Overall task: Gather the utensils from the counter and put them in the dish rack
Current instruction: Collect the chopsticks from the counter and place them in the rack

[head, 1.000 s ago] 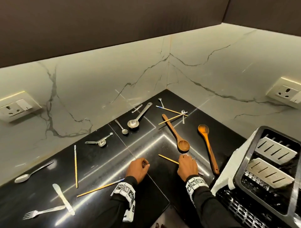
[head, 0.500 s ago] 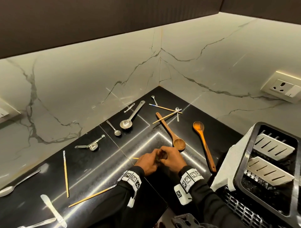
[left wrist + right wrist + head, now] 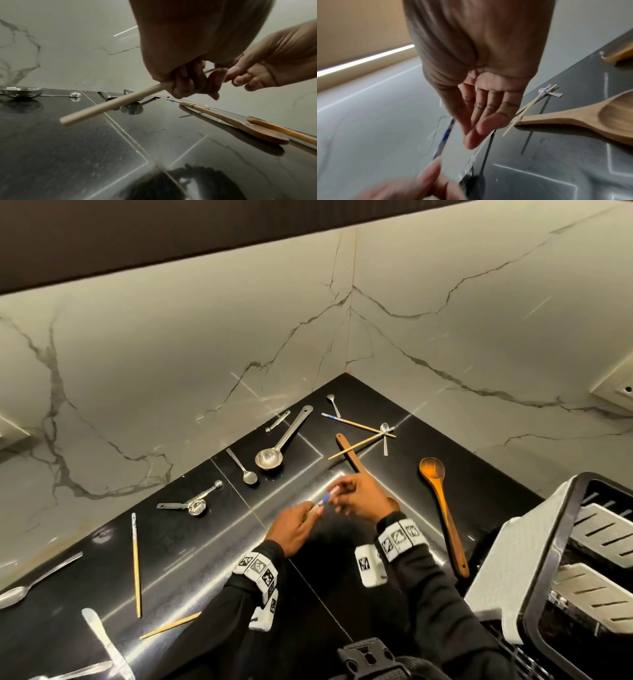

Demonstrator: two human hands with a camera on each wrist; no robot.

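My left hand (image 3: pixel 313 508) grips a wooden chopstick (image 3: pixel 116 102) with a blue-patterned end (image 3: pixel 327 498), a little above the black counter (image 3: pixel 191 559). In the left wrist view my left hand (image 3: pixel 193 86) curls round the stick. My right hand (image 3: pixel 342 494) is beside the blue end, and its fingers (image 3: pixel 481 119) are straight in the right wrist view. The dish rack (image 3: pixel 555 577) stands at the right. Two wooden spoons (image 3: pixel 349 450) (image 3: pixel 442 508) lie beyond the hands. My right hand hides the darker spoon's bowl.
Two crossed chopsticks (image 3: pixel 359 425) and small spoons lie near the corner. A steel ladle (image 3: pixel 281 443), a teaspoon (image 3: pixel 241 465) and measuring spoons (image 3: pixel 191 503) lie left of them. More chopsticks (image 3: pixel 136 563), a spoon (image 3: pixel 34 580) and a knife (image 3: pixel 106 642) lie at the far left.
My right hand picked the chopstick off the counter and met the left hand. The left hand now holds the stick above the counter, and the right hand's fingers have straightened.
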